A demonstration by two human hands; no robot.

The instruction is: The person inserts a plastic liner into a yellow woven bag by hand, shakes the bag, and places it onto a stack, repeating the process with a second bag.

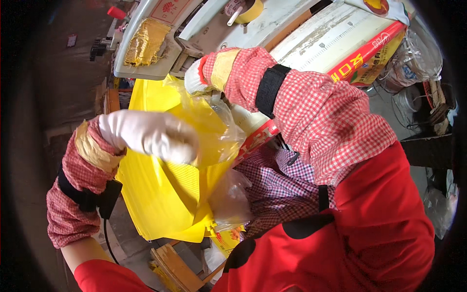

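My left hand [151,136], in a white glove, is closed on the near edge of a clear plastic bag [216,126] that holds a yellow sheet. My right hand [197,78], also in a white glove, grips the bag's upper edge just below a white machine. Both forearms wear red checked sleeves. A stack of yellow bags [160,194] hangs below the hands, and the clear plastic trails down over it. The right hand's fingers are mostly hidden behind the plastic.
A white machine [292,34] with a yellow padded plate [146,41] stands ahead. A roll of yellow tape [248,9] lies on top of it. Clear plastic bags [418,53] and clutter sit at the right. A wooden frame [175,265] is near my knees.
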